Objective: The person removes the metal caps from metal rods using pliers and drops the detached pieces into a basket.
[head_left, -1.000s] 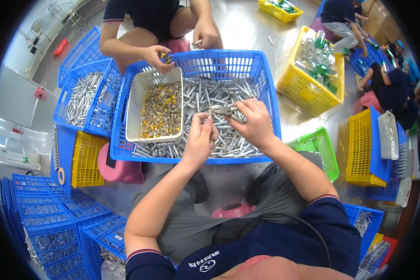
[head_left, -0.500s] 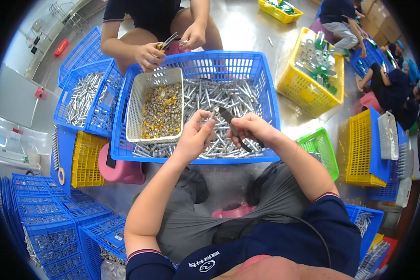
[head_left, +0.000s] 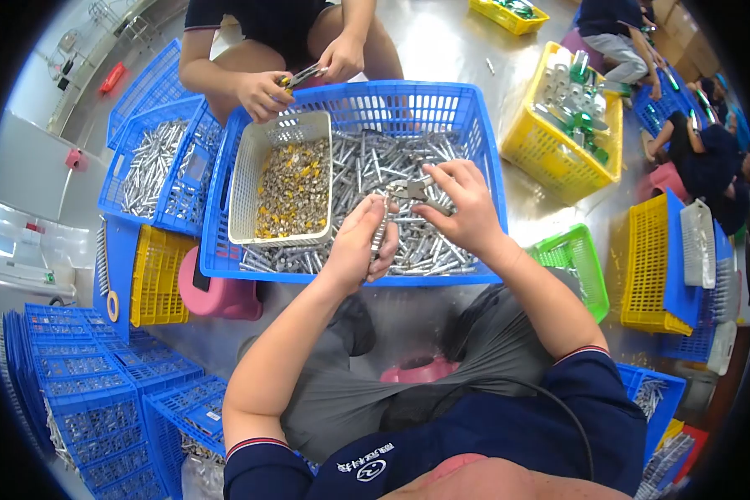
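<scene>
My left hand (head_left: 363, 243) is closed around a silver metal rod (head_left: 381, 231), which stands up between the fingers and is partly hidden by them. My right hand (head_left: 465, 205) grips dark-handled pliers (head_left: 408, 190), with their jaws pointing left at the rod's upper end. Whether the jaws touch the rod is too small to tell. Both hands are over a large blue basket (head_left: 485, 167) that holds many loose silver rods (head_left: 433, 242). Inside it, on the left, sits a cream basket (head_left: 280, 242) full of small metal and yellow pieces (head_left: 292, 187).
Opposite me a person's hand (head_left: 264, 96) holds yellow-handled pliers (head_left: 296, 79). A blue crate of rods (head_left: 154, 171) and a pink stool (head_left: 221, 292) stand left. On the right are a yellow basket (head_left: 558, 171) with green and clear items and a green basket (head_left: 598, 287).
My right hand has turned and moved up, so the pliers now lie nearly level. The left hand has shifted slightly and its fingers wrap the rod. The other person's hands have drawn nearer their pliers.
</scene>
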Demonstrator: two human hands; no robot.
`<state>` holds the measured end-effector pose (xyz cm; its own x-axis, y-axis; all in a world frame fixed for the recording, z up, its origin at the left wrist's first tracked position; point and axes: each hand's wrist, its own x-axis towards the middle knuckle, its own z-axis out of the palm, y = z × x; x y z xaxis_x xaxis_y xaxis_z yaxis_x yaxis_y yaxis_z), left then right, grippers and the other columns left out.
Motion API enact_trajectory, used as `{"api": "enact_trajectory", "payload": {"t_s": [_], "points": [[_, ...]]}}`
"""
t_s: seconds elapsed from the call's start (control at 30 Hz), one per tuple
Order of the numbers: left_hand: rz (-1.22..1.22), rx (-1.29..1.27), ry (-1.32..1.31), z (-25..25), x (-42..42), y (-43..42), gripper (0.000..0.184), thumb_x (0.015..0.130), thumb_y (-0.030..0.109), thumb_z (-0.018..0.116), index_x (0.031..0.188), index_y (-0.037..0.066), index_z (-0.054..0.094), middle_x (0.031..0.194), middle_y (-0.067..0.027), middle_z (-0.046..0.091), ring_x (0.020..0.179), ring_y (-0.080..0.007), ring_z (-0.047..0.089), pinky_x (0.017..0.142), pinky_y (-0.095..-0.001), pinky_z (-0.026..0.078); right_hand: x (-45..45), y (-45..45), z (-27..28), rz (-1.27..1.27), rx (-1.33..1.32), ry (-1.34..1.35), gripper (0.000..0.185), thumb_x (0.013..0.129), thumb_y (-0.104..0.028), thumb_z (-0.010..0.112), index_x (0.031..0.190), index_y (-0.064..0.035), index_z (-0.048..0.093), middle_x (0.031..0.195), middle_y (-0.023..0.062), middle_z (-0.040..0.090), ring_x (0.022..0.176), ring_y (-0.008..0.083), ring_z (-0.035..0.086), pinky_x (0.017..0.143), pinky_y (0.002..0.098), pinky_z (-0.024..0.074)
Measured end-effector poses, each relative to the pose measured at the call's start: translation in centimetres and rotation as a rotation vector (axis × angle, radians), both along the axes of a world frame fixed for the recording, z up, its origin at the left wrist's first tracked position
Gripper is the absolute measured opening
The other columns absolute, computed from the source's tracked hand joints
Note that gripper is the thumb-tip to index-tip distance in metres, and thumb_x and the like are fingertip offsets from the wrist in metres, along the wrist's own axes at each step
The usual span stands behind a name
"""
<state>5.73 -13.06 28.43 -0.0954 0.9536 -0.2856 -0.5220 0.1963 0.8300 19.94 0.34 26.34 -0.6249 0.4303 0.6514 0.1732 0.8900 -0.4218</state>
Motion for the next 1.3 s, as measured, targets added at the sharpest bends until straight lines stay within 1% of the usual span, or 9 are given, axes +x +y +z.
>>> {"api": "enact_trajectory", "payload": {"t_s": [0.47, 0.57, 0.67, 0.77, 0.93, 1.03, 1.17, 1.27, 1.3], "points": [[0.058, 0.047, 0.118, -0.3, 0.5, 0.0, 0.020, 0.095, 0.029, 0.034, 0.098, 0.010, 0.038, 0.055, -0.0005, 0.040, 0.034, -0.0055, 0.031, 0.029, -0.0190, 0.025, -1.0, -1.4, -1.5, -0.057, 0.006, 0.040, 0.033, 0.066, -0.023, 0.072, 0.089, -0.0006, 0.062, 0.077, 0.0116, 0.059, 0.072, 0.0275, 0.055, 0.065, 0.0353, 0.0443], [0.028, 0.113, 0.165, -0.4, 0.4, -0.1, 0.024, 0.096, 0.033, 0.034, 0.099, 0.010, 0.039, 0.055, -0.0005, 0.037, 0.034, -0.0056, 0.028, 0.028, -0.0187, 0.023, -1.1, -1.7, -2.0, 0.036, -0.186, 0.147, 0.025, 0.071, -0.022, 0.069, 0.084, -0.0008, 0.063, 0.073, 0.0127, 0.060, 0.064, 0.0217, 0.056, 0.058, 0.0328, 0.0441], [-0.022, 0.124, 0.117, -0.5, -0.5, 0.0, 0.018, 0.095, 0.027, 0.038, 0.096, 0.009, 0.040, 0.052, 0.0005, 0.039, 0.033, -0.0052, 0.030, 0.028, -0.0193, 0.023, -0.1, -1.5, -0.6, 0.268, -1.045, -0.257, 0.028, 0.085, -0.026, 0.058, 0.076, 0.0000, 0.063, 0.062, 0.0036, 0.058, 0.058, 0.0083, 0.053, 0.057, 0.0247, 0.0425], [-0.092, 0.122, 0.150, 0.0, -1.6, -0.1, 0.020, 0.095, 0.027, 0.039, 0.098, 0.008, 0.042, 0.053, 0.0007, 0.041, 0.034, -0.0047, 0.031, 0.031, -0.0182, 0.023, -0.1, -1.0, -1.3, 0.556, -1.358, -0.128, 0.030, 0.089, -0.023, 0.050, 0.082, 0.0027, 0.063, 0.065, 0.0060, 0.058, 0.059, 0.0122, 0.055, 0.058, 0.0258, 0.0439], [-0.051, 0.197, 0.461, -1.1, -2.6, 0.3, 0.030, 0.095, 0.030, 0.037, 0.101, 0.003, 0.049, 0.058, 0.0009, 0.045, 0.041, -0.0039, 0.035, 0.037, -0.0169, 0.027, 0.5, -1.1, -0.5, 0.823, -1.794, -0.094, 0.046, 0.092, -0.038, 0.041, 0.083, 0.0030, 0.058, 0.064, 0.0076, 0.057, 0.057, 0.0178, 0.056, 0.060, 0.0295, 0.0469], [-0.009, 0.209, 0.549, -0.9, -2.7, 0.2, 0.029, 0.095, 0.028, 0.039, 0.102, 0.003, 0.053, 0.059, 0.0019, 0.045, 0.048, -0.0030, 0.038, 0.043, -0.0175, 0.030, 0.6, -1.5, -0.3, 0.830, -1.937, -0.066, 0.046, 0.092, -0.038, 0.040, 0.084, 0.0029, 0.058, 0.063, 0.0076, 0.056, 0.057, 0.0181, 0.056, 0.060, 0.0295, 0.0469], [0.111, 0.245, 0.779, -1.7, -2.1, 0.4, 0.021, 0.093, 0.021, 0.044, 0.099, 0.003, 0.053, 0.060, 0.0006, 0.048, 0.053, -0.0030, 0.043, 0.048, -0.0196, 0.034, 0.2, -1.9, -0.1, 0.725, -1.779, -0.110, 0.042, 0.090, -0.037, 0.044, 0.086, 0.0028, 0.059, 0.065, 0.0071, 0.056, 0.062, 0.0179, 0.056, 0.062, 0.0296, 0.0460], [0.152, 0.167, 0.843, -2.0, -1.1, 0.3, 0.017, 0.091, 0.018, 0.047, 0.095, 0.002, 0.050, 0.061, -0.0011, 0.051, 0.052, -0.0039, 0.046, 0.047, -0.0202, 0.036, -0.3, -2.6, -2.3, 0.217, -0.821, -0.048, 0.033, 0.080, -0.028, 0.063, 0.096, 0.0007, 0.059, 0.081, 0.0106, 0.058, 0.079, 0.0215, 0.056, 0.071, 0.0335, 0.0433], [0.148, 0.162, 0.842, -1.6, -0.6, 0.2, 0.017, 0.091, 0.018, 0.047, 0.095, 0.002, 0.050, 0.061, -0.0011, 0.051, 0.052, -0.0039, 0.046, 0.047, -0.0202, 0.036, -0.3, -2.5, -2.1, 0.216, -0.827, -0.048, 0.033, 0.080, -0.028, 0.063, 0.096, 0.0007, 0.059, 0.081, 0.0106, 0.058, 0.079, 0.0215, 0.056, 0.071, 0.0335, 0.0433]]}}
